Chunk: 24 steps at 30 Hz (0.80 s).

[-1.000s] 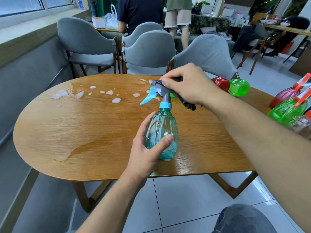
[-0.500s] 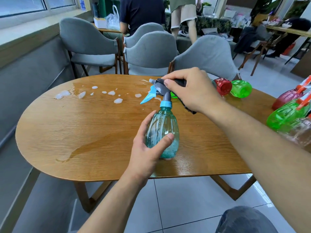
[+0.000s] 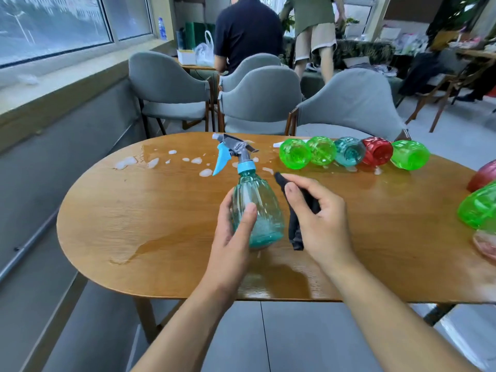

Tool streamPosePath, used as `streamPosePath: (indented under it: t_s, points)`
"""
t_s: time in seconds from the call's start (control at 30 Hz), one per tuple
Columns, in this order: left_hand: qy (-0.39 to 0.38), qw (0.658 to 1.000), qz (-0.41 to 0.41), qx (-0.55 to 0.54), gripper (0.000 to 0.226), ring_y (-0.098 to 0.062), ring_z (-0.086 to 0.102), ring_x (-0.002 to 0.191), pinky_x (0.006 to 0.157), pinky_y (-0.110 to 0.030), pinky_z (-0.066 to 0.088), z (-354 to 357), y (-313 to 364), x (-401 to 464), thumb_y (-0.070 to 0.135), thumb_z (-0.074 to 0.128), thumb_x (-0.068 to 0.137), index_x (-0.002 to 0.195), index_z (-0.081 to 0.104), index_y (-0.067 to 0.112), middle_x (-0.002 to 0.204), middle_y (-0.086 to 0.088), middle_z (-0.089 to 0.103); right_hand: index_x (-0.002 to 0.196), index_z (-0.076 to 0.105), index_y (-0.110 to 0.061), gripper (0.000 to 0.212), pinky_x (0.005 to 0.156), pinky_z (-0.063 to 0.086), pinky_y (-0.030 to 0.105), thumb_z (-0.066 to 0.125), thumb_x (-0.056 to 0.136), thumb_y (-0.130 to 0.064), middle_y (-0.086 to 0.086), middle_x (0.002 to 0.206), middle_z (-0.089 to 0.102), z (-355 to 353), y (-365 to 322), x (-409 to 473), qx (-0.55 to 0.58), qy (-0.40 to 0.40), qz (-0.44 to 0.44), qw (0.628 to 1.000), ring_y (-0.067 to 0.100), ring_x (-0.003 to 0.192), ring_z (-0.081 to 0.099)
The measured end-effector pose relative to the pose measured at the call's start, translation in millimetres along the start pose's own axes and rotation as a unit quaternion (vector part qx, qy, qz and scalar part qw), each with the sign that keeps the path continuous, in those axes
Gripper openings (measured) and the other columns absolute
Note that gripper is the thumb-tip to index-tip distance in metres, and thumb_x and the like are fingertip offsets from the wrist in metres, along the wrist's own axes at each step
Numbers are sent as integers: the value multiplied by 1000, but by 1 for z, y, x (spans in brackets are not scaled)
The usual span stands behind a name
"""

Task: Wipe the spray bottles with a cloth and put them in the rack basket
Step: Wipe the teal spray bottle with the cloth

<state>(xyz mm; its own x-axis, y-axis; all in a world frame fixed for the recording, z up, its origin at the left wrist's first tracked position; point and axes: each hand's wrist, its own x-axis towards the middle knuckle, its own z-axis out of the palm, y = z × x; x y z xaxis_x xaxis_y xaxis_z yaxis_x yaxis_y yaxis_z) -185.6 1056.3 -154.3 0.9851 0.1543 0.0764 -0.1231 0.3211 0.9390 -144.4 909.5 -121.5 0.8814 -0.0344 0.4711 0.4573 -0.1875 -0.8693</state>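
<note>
- In the left hand (image 3: pixel 236 232), near the table's (image 3: pixel 134 210) front edge, the teal spray bottle (image 3: pixel 255 208) stands upright; the fingers and thumb curl round its body, probably to steady it for wiping.
- Just beside that grip, on its right, the right hand (image 3: pixel 319 218) pinches a dark cloth (image 3: pixel 296 229) with curled fingers; the cloth hangs near the bottle's side, and I cannot tell whether it touches.
- The bottle's trigger head stands bare above both hands, so the body looks like the next part to wipe.
- Beyond the grip, five bottles lie in a row (image 3: pixel 351 154): three green, one teal, one red, presumably waiting their turn.
- Far right of the grip, more bottles sit cut off at the edge (image 3: pixel 480 205): at least one green, one reddish.
- No rack basket is in view.
- Water puddles (image 3: pixel 161 162) spot the table beyond and left of the grip.
</note>
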Motion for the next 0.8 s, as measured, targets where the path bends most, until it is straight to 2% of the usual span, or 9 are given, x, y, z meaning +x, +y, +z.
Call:
streamPosePath:
  t_s: [0.07,0.1,0.23,0.37,0.4,0.5,0.6,0.67,0.8]
  points:
    - [-23,999,-17,-14,48,-11,71,122,100,-47,60,0,1,0,44,54,105,152,49,46,132,19,72,117,78,-26,20,97,55,34,64,105,-18,-3,114,77,4,11,-10,35,17,26,999,13,111,71]
    - [-32,999,-16,-16,48,-14,72,121,97,-47,60,-1,1,1,41,54,104,152,51,47,133,14,73,117,78,-26,20,98,56,37,64,105,-18,-2,115,78,4,16,-12,66,31,47,996,14,112,72]
    - [-41,999,-18,0,58,-25,75,111,79,-44,60,-7,-6,4,42,77,93,147,55,47,128,-2,75,109,81,-25,20,97,59,43,63,103,-20,2,116,79,3,19,-10,235,38,174,955,23,113,74]
    - [-56,997,-46,-15,66,-21,73,113,77,-36,60,1,-12,6,56,79,83,144,62,34,133,-5,73,108,80,-19,19,94,61,42,63,101,-17,9,115,79,1,20,-7,306,16,215,927,24,107,75]
    - [-61,996,-52,-28,64,-21,73,117,83,-38,61,4,-13,7,55,77,87,145,61,34,135,-4,73,109,80,-18,19,96,60,43,63,101,-17,10,116,79,1,22,-6,309,11,218,926,25,108,74]
    - [-55,994,-70,-70,62,-24,68,130,106,-50,56,14,-16,11,47,68,92,150,55,29,140,-4,71,109,81,-20,19,99,57,42,63,103,-17,6,115,79,-1,27,-5,282,21,198,939,24,112,74]
    - [-15,994,-71,-81,64,-26,70,126,107,-53,56,19,-16,16,41,74,87,146,58,25,134,-7,74,115,79,-24,19,95,56,34,64,104,-21,-5,109,77,-8,32,-6,81,57,44,994,16,108,72]
    - [13,996,-58,-60,68,-29,71,124,110,-55,54,20,-17,19,40,83,82,144,60,23,131,-10,75,119,78,-22,21,84,54,26,64,104,-24,-8,102,70,-12,32,-9,-14,51,-56,997,16,98,69]
    - [0,999,-36,-38,66,-30,68,129,112,-52,51,25,-18,20,49,81,86,143,62,23,135,-10,73,121,77,-25,22,82,54,28,64,103,-25,-9,100,68,-11,32,-14,-9,13,-48,999,17,99,68]
